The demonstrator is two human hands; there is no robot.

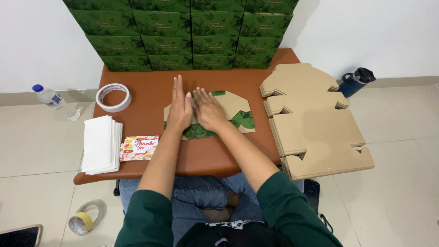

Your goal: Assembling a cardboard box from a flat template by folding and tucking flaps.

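— Hands flat, then? Left hand (179,110) and right hand (209,111) side by side, fingers stretched out, gripping nothing; both press the unfolded box blank (231,112) under the palms.

— Yes; creasing seems in hand. Next likely calls for lifting a flap; tape roll (113,97) lies left of the fingertips; flat stack (315,128) to their right.

Bright, even indoor light; soft shadows; sharp throughout.
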